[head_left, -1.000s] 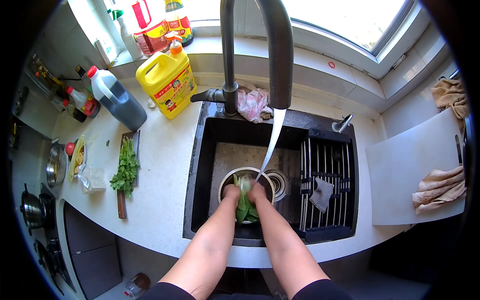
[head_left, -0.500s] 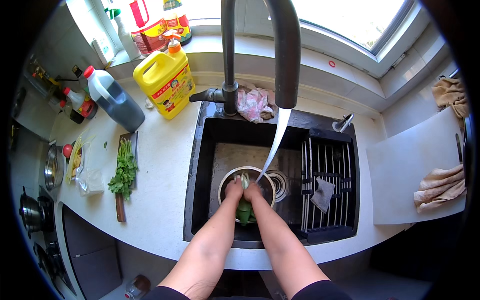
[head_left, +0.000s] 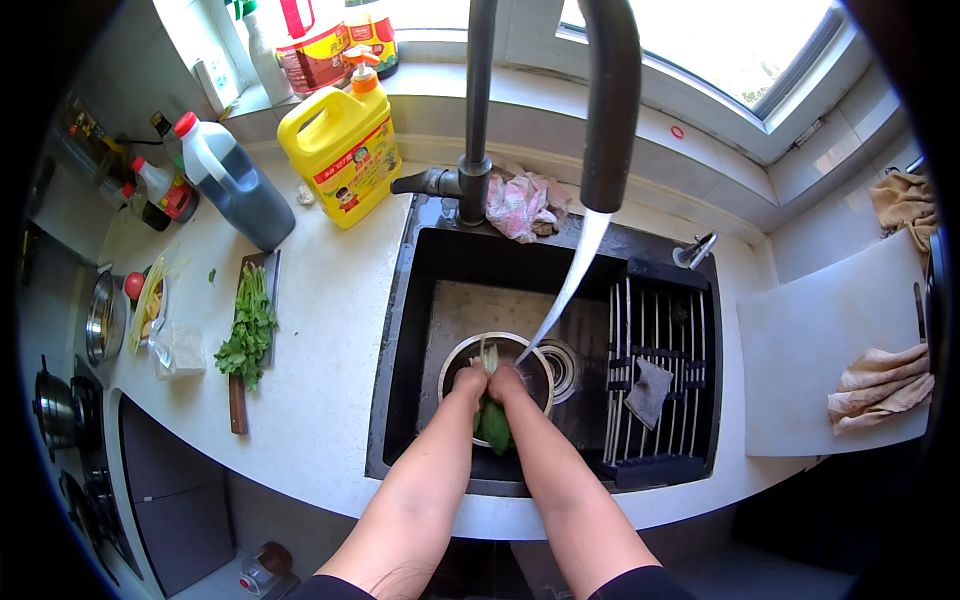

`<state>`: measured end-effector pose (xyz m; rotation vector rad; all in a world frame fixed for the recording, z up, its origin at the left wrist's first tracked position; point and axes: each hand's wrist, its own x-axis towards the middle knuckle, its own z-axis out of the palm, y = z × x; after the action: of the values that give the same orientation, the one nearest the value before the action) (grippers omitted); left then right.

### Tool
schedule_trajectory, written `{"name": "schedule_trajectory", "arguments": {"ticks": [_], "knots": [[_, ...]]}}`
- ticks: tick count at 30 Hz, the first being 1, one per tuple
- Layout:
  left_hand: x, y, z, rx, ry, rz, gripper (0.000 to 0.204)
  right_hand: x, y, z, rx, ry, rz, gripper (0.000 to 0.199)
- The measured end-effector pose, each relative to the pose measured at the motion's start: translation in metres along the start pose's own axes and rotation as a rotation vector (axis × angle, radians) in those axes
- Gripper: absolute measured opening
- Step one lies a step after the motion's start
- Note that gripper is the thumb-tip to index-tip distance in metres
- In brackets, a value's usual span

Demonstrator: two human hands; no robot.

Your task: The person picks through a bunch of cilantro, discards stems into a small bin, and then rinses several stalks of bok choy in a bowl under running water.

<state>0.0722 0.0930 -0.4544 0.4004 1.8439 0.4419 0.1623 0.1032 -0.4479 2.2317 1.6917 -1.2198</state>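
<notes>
Leafy greens [head_left: 494, 427] with pale stems are gripped between my two hands over a round metal bowl [head_left: 443, 374]. My left hand [head_left: 470, 379] closes on the bunch from the left. Pressed close on the other side, my right hand [head_left: 506, 383] is closed on it too. The pale stem ends point away from me, and the green leaves hang toward me below my wrists. Water [head_left: 572, 280] runs from the dark faucet [head_left: 610, 130] into the bowl's right side. The bowl sits in the black sink [head_left: 455, 300]. My fingertips are partly hidden.
A rack [head_left: 640, 465] holding a grey cloth [head_left: 649, 393] spans the sink's right side. Left on the counter lie cut herbs [head_left: 249, 320] on a knife [head_left: 238, 405]. A yellow jug [head_left: 345, 155] and a dark-filled bottle [head_left: 240, 190] stand behind. A white board [head_left: 810, 330] is at right.
The view has shifted slightly. My hands stay together over the bowl, while the greens have turned a little, their leaves now hanging further right. The water still runs.
</notes>
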Motion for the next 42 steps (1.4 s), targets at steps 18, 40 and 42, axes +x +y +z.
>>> {"name": "schedule_trajectory", "arguments": {"ticks": [18, 40, 42], "knots": [[-0.012, 0.006, -0.030, 0.049, -0.163, -0.014, 0.035, -0.002, 0.004, -0.023, 0.064, 0.079, -0.065, 0.035], [-0.074, 0.043, -0.016, -0.777, -0.551, -0.070, 0.050, -0.065, -0.030, -0.061, 1.010, -0.348, -0.183, 0.072], [-0.064, 0.042, -0.030, -0.796, -0.575, -0.223, 0.066, -0.094, -0.048, -0.057, 0.928, -0.245, -0.171, 0.075]]}}
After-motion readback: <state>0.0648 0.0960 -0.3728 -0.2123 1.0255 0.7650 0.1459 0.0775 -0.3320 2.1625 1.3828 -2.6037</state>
